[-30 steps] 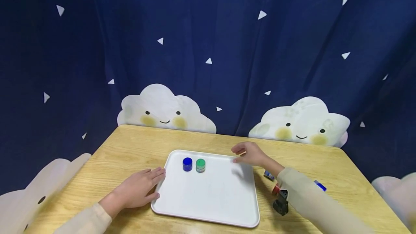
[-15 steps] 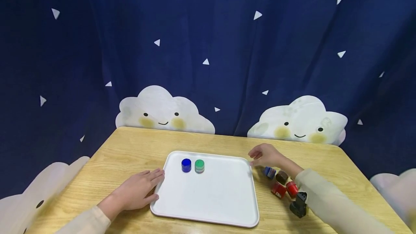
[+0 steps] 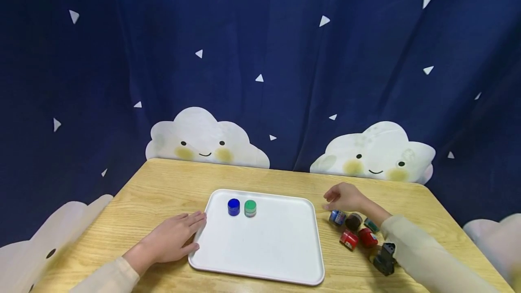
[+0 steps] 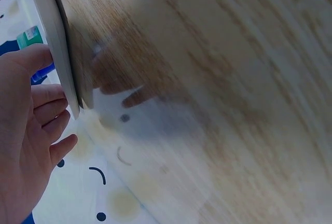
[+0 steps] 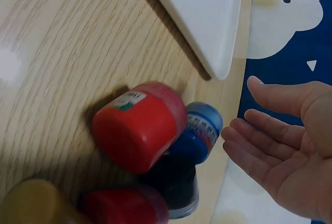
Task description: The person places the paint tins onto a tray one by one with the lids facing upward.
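My left hand (image 3: 175, 237) rests at the left rim of a white tray (image 3: 281, 238), fingers straight and fingertips right at the edge. On the tray, a blue paint jar (image 3: 234, 208) and a green paint jar (image 3: 250, 209) stand side by side near the back. My right hand (image 3: 346, 197) hovers past the tray's right side with nothing in it, fingers loosely bent. In the right wrist view its thumb and fingers are apart. Closest to it lies a blue jar (image 5: 199, 130), touching a dark jar (image 5: 174, 185) and a red jar (image 5: 140, 125).
A second red jar (image 3: 368, 237), a green one (image 3: 371, 225) and a yellowish one (image 5: 36, 203) lie in the same cluster on the wooden table (image 3: 179, 184). The black wrist camera (image 3: 384, 259) overlaps part of this group. A dark blue curtain (image 3: 260, 58) hangs behind.
My right hand has moved right, from above the tray's back right corner to beside the blue jar. The sleeve uncovers more of the jars. My left hand stays in place.
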A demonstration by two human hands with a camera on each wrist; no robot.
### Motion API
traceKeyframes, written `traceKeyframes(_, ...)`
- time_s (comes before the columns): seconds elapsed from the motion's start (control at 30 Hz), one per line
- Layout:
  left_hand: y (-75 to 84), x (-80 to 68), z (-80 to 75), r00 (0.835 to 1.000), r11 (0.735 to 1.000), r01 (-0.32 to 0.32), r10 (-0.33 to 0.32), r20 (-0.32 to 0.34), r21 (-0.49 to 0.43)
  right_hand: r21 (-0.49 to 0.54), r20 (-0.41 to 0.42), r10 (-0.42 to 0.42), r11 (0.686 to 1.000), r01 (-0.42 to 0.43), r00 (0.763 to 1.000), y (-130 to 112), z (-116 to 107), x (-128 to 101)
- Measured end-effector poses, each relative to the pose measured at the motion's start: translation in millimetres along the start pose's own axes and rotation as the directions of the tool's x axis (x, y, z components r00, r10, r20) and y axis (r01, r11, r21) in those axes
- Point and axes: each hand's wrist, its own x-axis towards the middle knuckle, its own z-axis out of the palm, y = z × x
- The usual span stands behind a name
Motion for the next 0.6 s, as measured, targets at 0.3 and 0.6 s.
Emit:
traceKeyframes(0.3,0.8,-0.5,-1.2,1.000,1.000,0.000,0.000,-0.005,-0.002,-0.042,0.009,-0.001,0.999,0.001,1.000,10,1,-8)
traceKeyframes(0.6,2.2,-0.6,-3.7,1.000,1.000,0.002,-0.002,0.001,-0.011,-0.045,0.043,0.062,0.997,-0.060,0.997,15,3,-11)
